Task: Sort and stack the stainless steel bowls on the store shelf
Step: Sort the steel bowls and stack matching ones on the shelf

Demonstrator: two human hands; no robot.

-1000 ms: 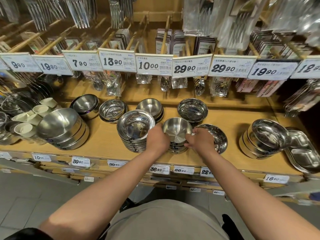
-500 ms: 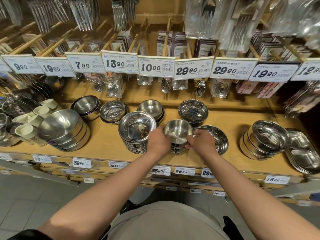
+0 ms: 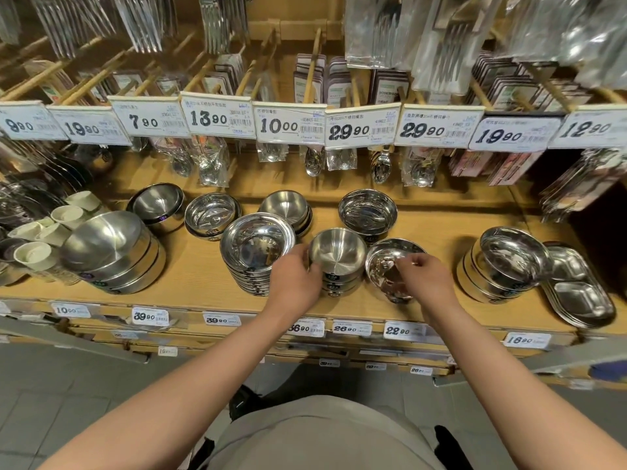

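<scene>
The left hand (image 3: pixel 294 279) cupped the small bowl stack (image 3: pixel 336 262) at the shelf (image 3: pixel 190 293) front; the right hand (image 3: pixel 424 278) pinched the shallow bowl (image 3: pixel 385 266) beside it — light, rigid, slippery steel, probably best taken by the rims

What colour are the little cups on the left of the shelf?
The little cups are creamy white, seen from the head camera.
</scene>
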